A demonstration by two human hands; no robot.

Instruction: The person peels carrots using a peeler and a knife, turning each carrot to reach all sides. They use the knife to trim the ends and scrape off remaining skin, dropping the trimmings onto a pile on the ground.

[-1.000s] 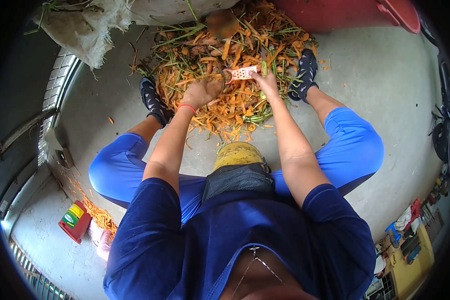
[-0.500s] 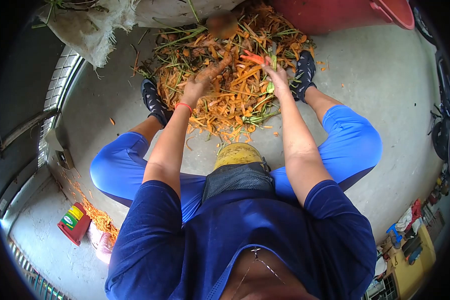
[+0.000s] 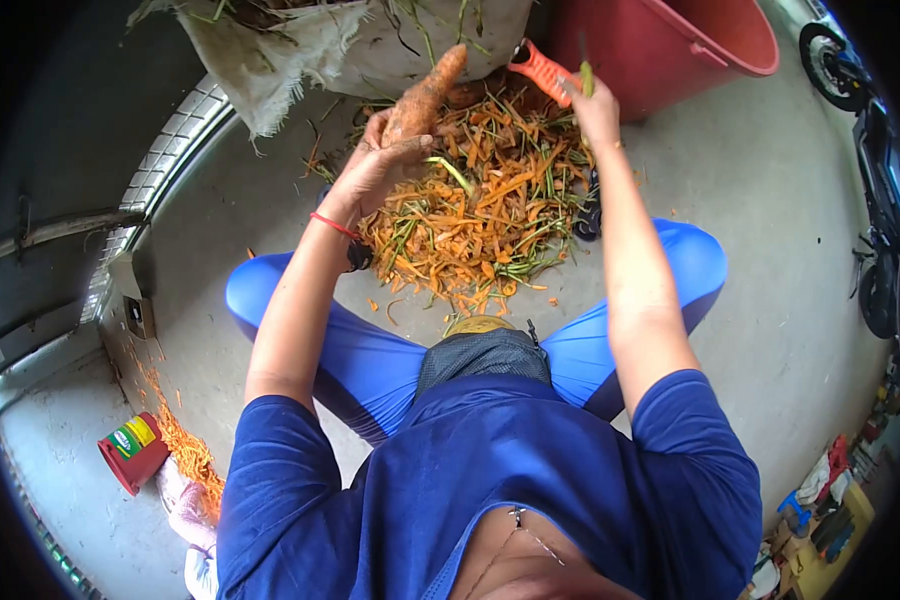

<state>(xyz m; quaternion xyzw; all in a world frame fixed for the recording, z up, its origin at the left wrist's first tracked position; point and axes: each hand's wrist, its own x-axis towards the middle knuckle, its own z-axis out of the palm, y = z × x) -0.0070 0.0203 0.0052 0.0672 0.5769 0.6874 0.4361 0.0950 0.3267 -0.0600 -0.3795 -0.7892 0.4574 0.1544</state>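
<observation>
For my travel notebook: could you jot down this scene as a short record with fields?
Left hand: holds a carrot, tip pointing away from the person
Right hand: holds an orange-red tool and a slim green item, not clearly identifiable
Floor: heap of orange strips and green stems
Beyond the heap: frayed pale sack; red tub to the right

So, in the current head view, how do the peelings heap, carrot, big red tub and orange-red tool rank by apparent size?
1. Peelings heap
2. Big red tub, visible part only
3. Carrot in the left hand
4. Orange-red tool in the right hand
</observation>
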